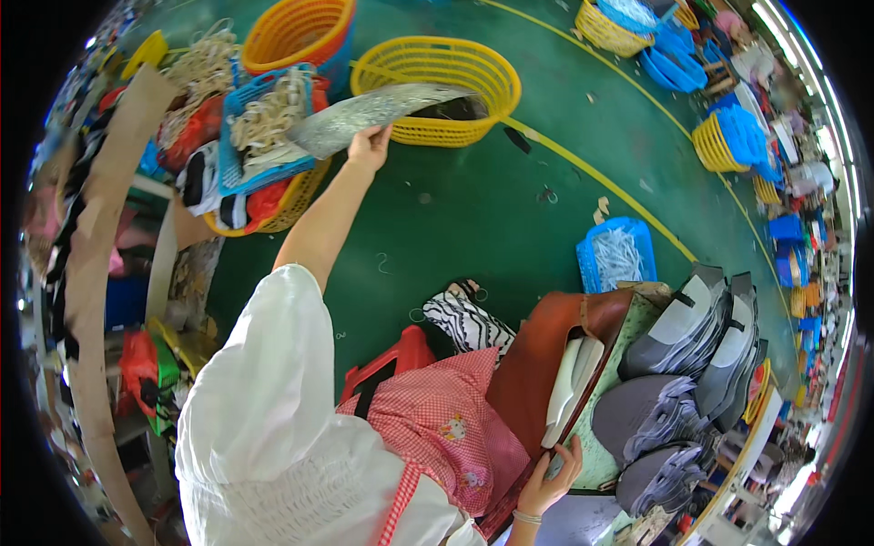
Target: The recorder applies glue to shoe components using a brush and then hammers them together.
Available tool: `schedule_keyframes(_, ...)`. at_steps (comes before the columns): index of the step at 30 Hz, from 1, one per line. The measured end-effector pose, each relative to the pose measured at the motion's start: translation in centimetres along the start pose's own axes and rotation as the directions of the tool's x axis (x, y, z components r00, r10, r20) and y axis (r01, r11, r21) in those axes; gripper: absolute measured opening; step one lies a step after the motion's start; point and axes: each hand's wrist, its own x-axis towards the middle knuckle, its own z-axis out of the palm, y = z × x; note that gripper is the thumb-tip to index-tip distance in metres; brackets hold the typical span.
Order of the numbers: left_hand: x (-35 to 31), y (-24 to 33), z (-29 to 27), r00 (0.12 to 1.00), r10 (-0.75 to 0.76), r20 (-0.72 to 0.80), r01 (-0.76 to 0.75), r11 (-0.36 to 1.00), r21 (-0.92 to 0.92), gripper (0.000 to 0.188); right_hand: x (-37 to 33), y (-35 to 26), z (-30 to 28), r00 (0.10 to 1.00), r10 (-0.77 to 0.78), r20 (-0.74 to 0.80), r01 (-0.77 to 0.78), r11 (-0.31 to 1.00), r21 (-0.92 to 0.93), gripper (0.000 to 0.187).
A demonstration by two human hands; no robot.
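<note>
A: Largest item first?

B: Green floor [410, 209]. Next, the pale green work surface [594, 455], a brown leather-like cover [535, 369] at its left edge.

A: Then?

B: A yellow basket [446, 134] with slotted walls, standing on the floor. Then the silvery-grey sheet [364, 111], raised, reaching over the basket's opening (contact with the rim: cannot tell).

A: Condition of the hands?

B: Left hand [370, 148], arm outstretched, grasps the sheet by its near edge. Right hand [553, 482], fingers bent, sits by the cover's lower end. A small grey item [553, 467] shows at its fingers; whether gripped, I cannot tell.
</note>
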Motion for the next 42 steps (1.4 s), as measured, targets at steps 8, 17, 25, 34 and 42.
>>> schedule_keyframes(8, 14.1, -5.0, -2.8, 0.997, 0.036, -0.066, -0.025, 0.987, 0.156, 0.023, 2.3, -1.0, -0.9, 0.994, 0.111, 0.018, -0.109, 0.989, -0.101, 0.016)
schedule_keyframes(17, 17.3, -10.2, -3.4, 0.978, -0.005, -0.207, 0.069, 0.950, 0.304, 0.043, 8.4, 3.4, 1.6, 0.984, 0.134, -0.119, -0.135, 0.991, 0.001, 0.003)
schedule_keyframes(25, 11.6, -22.1, -4.4, 0.947, -0.322, 0.007, 0.240, 0.719, 0.652, 0.043, 6.8, 4.4, 3.0, 0.951, 0.215, -0.222, -0.258, 0.948, -0.189, 0.002)
schedule_keyframes(34, 0.9, -61.2, -12.7, 0.486, -0.821, -0.300, 0.509, -0.014, 0.861, 0.083, 8.9, 3.7, 3.9, 0.927, 0.305, -0.218, -0.363, 0.873, -0.326, 0.002)
schedule_keyframes(42, -5.3, -75.9, -14.2, 0.433, -0.865, -0.253, 0.705, 0.150, 0.694, 0.116, 9.8, 2.2, 5.0, 0.901, 0.360, -0.241, -0.431, 0.794, -0.428, 0.002)
